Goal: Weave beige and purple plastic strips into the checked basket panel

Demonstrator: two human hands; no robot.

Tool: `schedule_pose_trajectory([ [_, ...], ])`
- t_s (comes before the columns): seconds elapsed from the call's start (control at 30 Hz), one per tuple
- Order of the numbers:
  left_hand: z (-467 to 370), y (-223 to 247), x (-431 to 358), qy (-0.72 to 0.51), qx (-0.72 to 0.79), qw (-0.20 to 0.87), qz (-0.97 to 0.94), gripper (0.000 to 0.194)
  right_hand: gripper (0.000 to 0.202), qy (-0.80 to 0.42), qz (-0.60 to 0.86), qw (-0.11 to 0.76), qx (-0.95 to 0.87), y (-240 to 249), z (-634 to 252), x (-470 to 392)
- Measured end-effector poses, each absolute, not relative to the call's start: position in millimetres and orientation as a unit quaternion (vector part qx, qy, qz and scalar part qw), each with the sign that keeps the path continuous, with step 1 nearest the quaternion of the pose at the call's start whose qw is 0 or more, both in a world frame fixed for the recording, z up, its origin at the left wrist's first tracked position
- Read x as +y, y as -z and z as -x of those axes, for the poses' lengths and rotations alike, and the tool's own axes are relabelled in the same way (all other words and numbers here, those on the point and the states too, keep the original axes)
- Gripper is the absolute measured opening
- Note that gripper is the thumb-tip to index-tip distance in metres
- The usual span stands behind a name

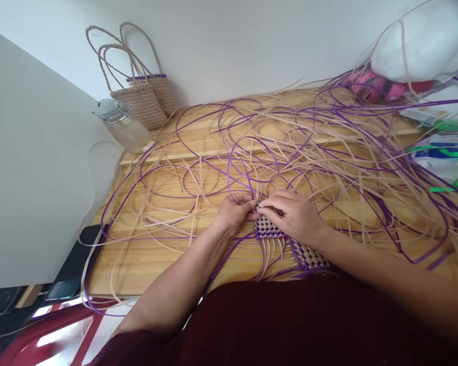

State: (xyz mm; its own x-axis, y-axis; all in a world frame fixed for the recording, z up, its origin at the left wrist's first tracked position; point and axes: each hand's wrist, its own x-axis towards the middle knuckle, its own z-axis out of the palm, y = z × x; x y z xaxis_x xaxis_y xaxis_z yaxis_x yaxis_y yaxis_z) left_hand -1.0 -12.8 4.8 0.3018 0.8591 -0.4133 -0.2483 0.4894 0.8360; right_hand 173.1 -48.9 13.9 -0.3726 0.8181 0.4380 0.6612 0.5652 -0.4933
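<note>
Head cam, my remote feed: purple/tan woven panel [270, 227] on the wood table [168, 264], directly below + slightly R of where the fingertips meet, i.e. on wearer's side of them. Long axis hard to fix; the weave as a whole slants down-R from the fingertips twd the torso, w/ a lower woven section [309, 255] under the R wrist.

L hand [234, 212]: thumb + forefinger pinching the panel's upper-L corner. R hand [295, 216]: thumb + forefinger closed in a pinch at same corner, palm arched over upper-R part of the weave, so R is nearer the bulk; L sits just off its L edge. Key relation, I'd say: both pinches at one corner, tips nearly touching, purple strand [251, 185] rising from btwn them.

Hidden: upper-R edge, under R hand. Join btwn panel + lower section also covered, can't tell if one pc. Lower section's R end lost at R forearm. Exact strand in each pinch too small to ID. Loose strips [328, 162] beyond hands too tangled to trace; some run out of frame R.
</note>
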Motion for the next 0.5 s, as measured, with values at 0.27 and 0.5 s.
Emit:
schedule_pose_trajectory([
  [0.27, -3.2, -2.6, -13.7, -0.377, 0.477, 0.712, -0.35, 0.019, 0.019, -0.148, 0.485, 0.259, -0.822, -29.2, -169.8, -68.4],
  [0.5, -0.9, -7.9, -14.2, -0.355, 0.48, 0.72, -0.354, 0.019, 0.026, -0.219, 0.496, 0.327, -0.774, -20.3, -163.8, -76.5],
])
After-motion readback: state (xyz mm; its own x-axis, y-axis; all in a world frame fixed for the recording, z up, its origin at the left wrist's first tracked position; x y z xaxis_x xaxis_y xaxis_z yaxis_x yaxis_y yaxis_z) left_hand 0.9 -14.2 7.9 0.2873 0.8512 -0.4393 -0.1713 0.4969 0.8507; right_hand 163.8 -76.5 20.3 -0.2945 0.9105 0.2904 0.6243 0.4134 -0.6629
